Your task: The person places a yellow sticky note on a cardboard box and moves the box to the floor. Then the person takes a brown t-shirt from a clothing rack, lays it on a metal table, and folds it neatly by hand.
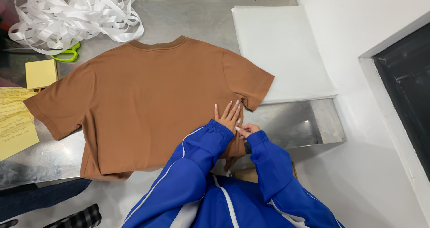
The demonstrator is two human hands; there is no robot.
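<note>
A brown t-shirt (148, 98) lies spread flat, collar away from me, on a steel table (188, 17). My left hand (227, 115) rests flat on the shirt's right side below the sleeve, fingers spread. Just to its right, my right hand (247, 130) pinches the shirt's side edge with curled fingers. Both arms wear blue sleeves with white stripes.
A stack of white sheets (280, 49) lies at the table's right. A tangle of white ribbon (71, 17) and green-handled scissors (67, 54) sit at the back left. Yellow sticky notes (40, 73) and yellow written paper (15, 120) lie left. A white wall stands right.
</note>
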